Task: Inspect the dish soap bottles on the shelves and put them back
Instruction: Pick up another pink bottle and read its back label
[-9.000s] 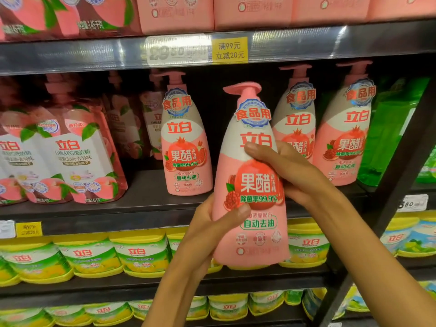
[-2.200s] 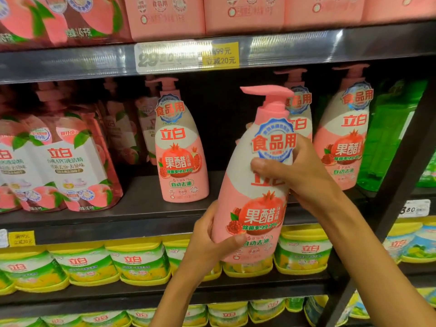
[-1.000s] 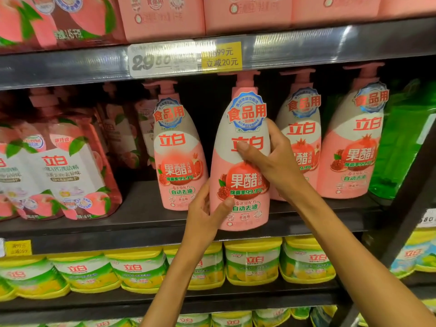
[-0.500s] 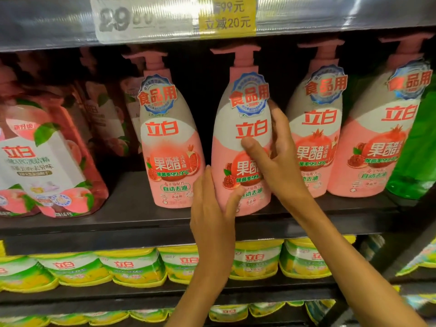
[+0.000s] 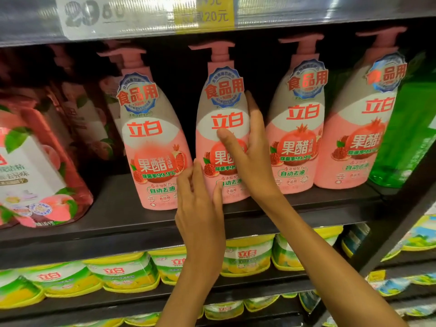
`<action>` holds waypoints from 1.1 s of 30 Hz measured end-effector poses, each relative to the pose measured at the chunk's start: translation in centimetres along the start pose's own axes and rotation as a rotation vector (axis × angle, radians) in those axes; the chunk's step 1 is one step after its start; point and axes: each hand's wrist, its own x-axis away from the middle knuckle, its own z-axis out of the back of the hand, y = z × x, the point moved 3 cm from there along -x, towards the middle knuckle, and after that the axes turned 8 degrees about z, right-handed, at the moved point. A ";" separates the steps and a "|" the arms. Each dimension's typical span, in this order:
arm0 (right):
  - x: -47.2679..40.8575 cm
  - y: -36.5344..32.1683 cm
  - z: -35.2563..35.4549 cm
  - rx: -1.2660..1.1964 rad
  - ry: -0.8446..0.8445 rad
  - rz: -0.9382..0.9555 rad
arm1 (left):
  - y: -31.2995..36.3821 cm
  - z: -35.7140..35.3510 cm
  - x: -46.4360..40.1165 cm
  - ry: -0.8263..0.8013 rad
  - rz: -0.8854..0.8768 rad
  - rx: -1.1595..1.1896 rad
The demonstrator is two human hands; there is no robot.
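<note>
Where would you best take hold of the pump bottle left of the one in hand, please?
Probably at the narrow grey shoulder of the left bottle, coming straight from the front. It stands upright at the shelf edge, and the body tapers upward there, so fingers wrap it more easily than the wide base. The gaps on both sides leave room for thumb and fingers. Avoid lifting by the pump head.
</note>
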 end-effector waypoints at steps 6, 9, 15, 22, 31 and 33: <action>0.4 -1.2 0.4 0.123 -0.056 0.005 | 0.1 0.1 0.5 -0.020 -0.010 -0.038; 0.8 -3.2 4.1 0.264 0.221 0.198 | 0.0 0.3 1.3 0.020 -0.053 -0.018; -2.9 -3.7 9.2 0.468 0.303 0.103 | 2.6 -1.6 3.1 -0.163 -0.147 0.235; -3.8 -2.5 9.5 0.519 0.151 -0.063 | 3.6 -3.4 4.0 -0.494 -0.022 0.303; -0.1 -6.9 9.4 0.386 0.116 -0.001 | 3.6 -1.9 4.8 -0.649 0.123 0.572; 0.7 -7.5 9.4 0.293 0.130 -0.065 | 3.4 -1.4 5.0 -0.658 0.153 0.642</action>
